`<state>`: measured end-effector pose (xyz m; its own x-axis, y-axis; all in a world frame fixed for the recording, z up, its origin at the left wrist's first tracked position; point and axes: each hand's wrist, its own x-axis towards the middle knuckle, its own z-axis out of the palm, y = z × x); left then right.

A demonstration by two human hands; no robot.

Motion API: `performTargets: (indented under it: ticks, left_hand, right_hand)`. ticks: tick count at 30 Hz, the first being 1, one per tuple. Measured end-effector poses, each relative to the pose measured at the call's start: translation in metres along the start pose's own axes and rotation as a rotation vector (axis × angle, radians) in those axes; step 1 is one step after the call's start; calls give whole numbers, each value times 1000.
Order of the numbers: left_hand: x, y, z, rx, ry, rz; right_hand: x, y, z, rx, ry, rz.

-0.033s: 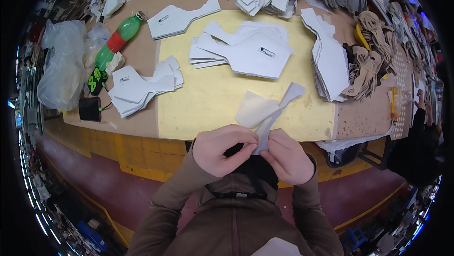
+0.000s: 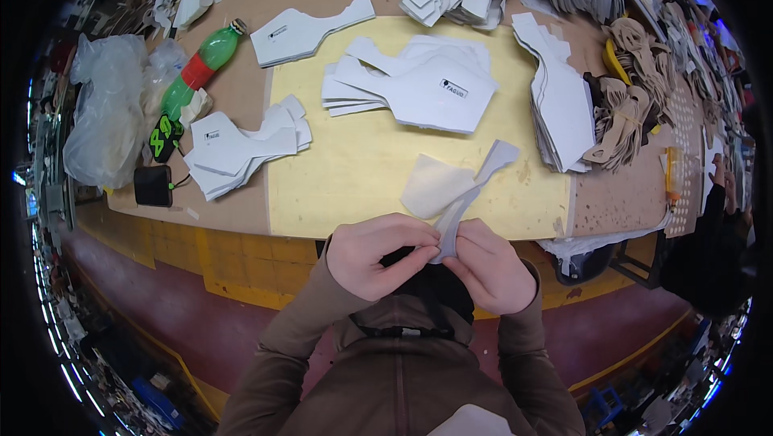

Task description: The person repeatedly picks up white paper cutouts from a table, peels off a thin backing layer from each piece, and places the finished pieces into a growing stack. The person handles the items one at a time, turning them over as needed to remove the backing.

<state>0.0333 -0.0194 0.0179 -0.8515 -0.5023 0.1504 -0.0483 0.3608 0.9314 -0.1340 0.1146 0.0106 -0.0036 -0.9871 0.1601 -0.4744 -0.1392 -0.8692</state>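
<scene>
At the table's near edge I hold a curved cut piece of sheet material (image 2: 460, 206), grey along its strip, with a cream part (image 2: 435, 185) spread over the table beside it. My left hand (image 2: 382, 255) is closed, thumb and fingertips pinching at the near end of the piece. My right hand (image 2: 491, 265) grips the grey strip from the other side, its fingers folded. The fingertips of both hands almost meet, so the edge between them is partly hidden. Beyond them lies a fanned stack of white cut pieces (image 2: 439, 94) with a small printed mark.
More white stacks lie at left (image 2: 241, 150), far left (image 2: 306, 33) and right (image 2: 560, 102). A green bottle (image 2: 216, 49), clear plastic bag (image 2: 105, 114) and black box-like object (image 2: 153, 186) are at left. Tan bundles (image 2: 624, 122) sit at right. A person's dark sleeve (image 2: 708, 235) shows far right.
</scene>
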Motion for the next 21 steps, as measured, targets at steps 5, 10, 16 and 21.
performTargets:
  ticks: [5, 10, 16, 21]
  left_hand:
    - [-3, 0, -3, -164, -46, -192]
    - [-1, -7, 6, -359, 43, -309]
    - [-5, -4, 9, -298, 58, -347]
    - [-3, 4, -1, -292, 3, -289]
  right_hand:
    - [2, 2, 2, -7, -10, -19]
    - [6, 10, 3, -32, 11, -61]
    - [3, 9, 3, -33, -1, -47]
    - [5, 6, -1, -38, 11, -44]
